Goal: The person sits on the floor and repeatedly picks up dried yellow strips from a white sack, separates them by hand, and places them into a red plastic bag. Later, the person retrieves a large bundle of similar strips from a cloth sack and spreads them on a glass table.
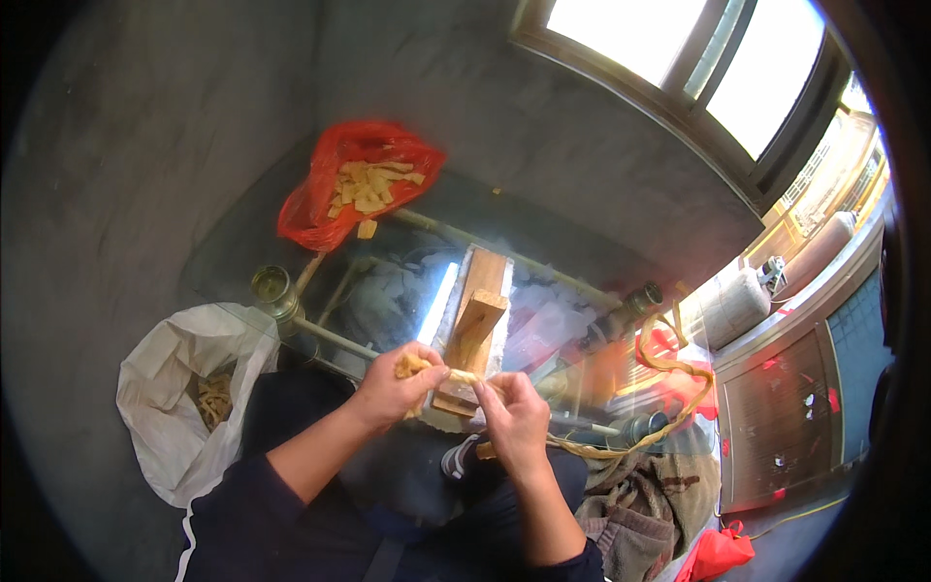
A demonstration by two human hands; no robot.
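Note:
My left hand (389, 385) grips a bunched end of a tan fibrous strip (462, 376), a tuft of it showing above the fingers. A short taut length runs across to my right hand (518, 418), whose thumb and fingers pinch it. From near my right wrist, a long twisted tan strand (654, 439) trails right and curls over the table's right end. Just beyond both hands lies a wooden board with an upright block (486, 309), resting on pale cloth on a glass-topped table (236, 236).
A red plastic bag (320, 204) of cut tan pieces sits on the table's far left. At left stands a white sack (164, 393) with tan strips inside. Right are a patterned cloth (662, 502), a gas cylinder (734, 305) and a red bag (716, 556). Walls enclose the far side.

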